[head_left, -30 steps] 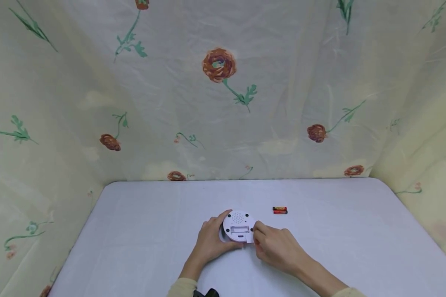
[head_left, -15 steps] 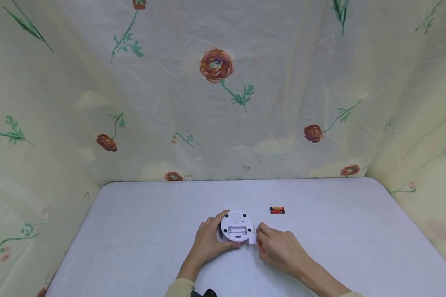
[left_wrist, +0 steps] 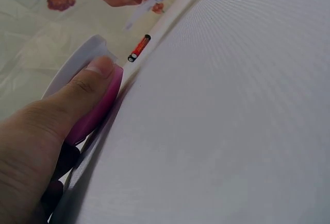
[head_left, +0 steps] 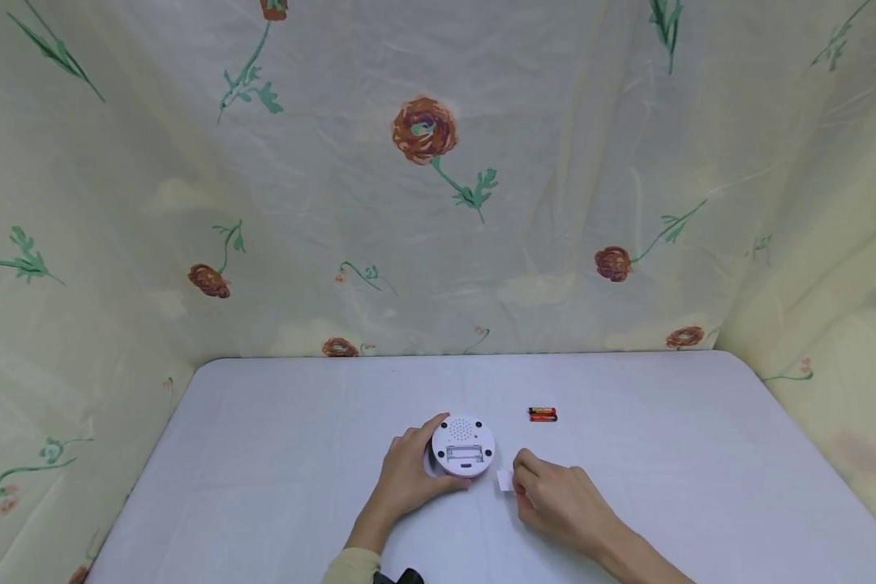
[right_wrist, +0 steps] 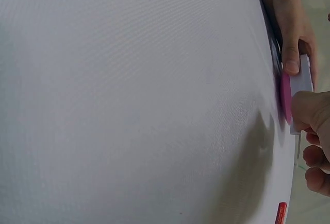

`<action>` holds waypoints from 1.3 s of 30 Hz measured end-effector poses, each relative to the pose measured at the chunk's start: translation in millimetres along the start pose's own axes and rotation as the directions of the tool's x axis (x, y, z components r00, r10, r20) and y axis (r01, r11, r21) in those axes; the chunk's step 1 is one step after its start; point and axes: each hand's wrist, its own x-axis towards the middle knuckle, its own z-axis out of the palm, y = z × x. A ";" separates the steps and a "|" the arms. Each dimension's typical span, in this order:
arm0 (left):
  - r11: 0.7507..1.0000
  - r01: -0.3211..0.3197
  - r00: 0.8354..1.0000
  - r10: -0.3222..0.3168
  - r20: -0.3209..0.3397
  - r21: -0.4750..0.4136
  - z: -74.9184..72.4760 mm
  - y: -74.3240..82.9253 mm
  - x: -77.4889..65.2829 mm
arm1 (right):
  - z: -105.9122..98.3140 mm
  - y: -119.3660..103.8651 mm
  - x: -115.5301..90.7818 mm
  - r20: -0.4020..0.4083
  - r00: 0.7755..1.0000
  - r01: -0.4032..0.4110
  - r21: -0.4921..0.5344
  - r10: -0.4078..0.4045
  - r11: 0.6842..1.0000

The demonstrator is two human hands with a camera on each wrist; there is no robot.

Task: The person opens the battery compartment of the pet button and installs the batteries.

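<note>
My left hand grips a round white device at its left side, fingers behind and thumb along the near edge. Its underside faces up, showing speaker holes, dark feet and an uncovered battery compartment with no batteries in it. The left wrist view shows a pink lower part below the thumb. To the right, my right hand pinches a small white battery cover between thumb and curled fingers, apart from the device. Part of the cover is hidden by the fingers.
Two red and black batteries lie side by side on the white tablecloth, behind and right of the device. A flowered curtain hangs along the table's back edge and sides.
The right hand has drawn the battery cover away from the device, to the right and nearer the body. The left hand keeps its grip on the device, and the batteries stay put.
</note>
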 end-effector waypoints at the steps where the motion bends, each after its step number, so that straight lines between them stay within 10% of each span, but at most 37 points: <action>1: 1.000 -0.003 1.000 0.003 -0.001 0.001 0.2 0.0 -0.1 | 0.3 0.0 -0.8 0.004 1.000 -0.001 0.003 0.001 1.000; 39: 1.000 0.021 0.999 -0.020 0.045 -0.017 -2.8 2.8 1.0 | 15.9 1.8 -19.1 0.087 0.984 -0.169 0.171 0.156 0.971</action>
